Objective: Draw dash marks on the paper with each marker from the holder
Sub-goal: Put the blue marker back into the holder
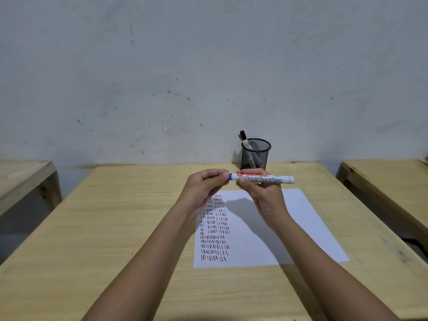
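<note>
We hold both forearms stretched forward and raised, converging toward the middle. Our left hand [203,184] curls its fingers [217,173] closed into a pinch, and our right hand [261,193], palm turned inward, keeps its fingers [243,180] clamped closed, thumb forward.

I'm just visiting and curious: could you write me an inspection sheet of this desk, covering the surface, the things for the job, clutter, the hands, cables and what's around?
Surface: light wooden table, bare apart from the job's things.
Job's things: white paper lying flat, its left part filled with rows of dark and red dash marks; black mesh holder at the far edge with a black-capped marker sticking out; blue board marker held level above the paper.
Clutter: nothing seen.
Hands: right hand grips the marker's barrel; left hand pinches its blue cap end.
Cables: nothing seen.
Surroundings: scuffed pale wall; another wooden table on each side.
</note>
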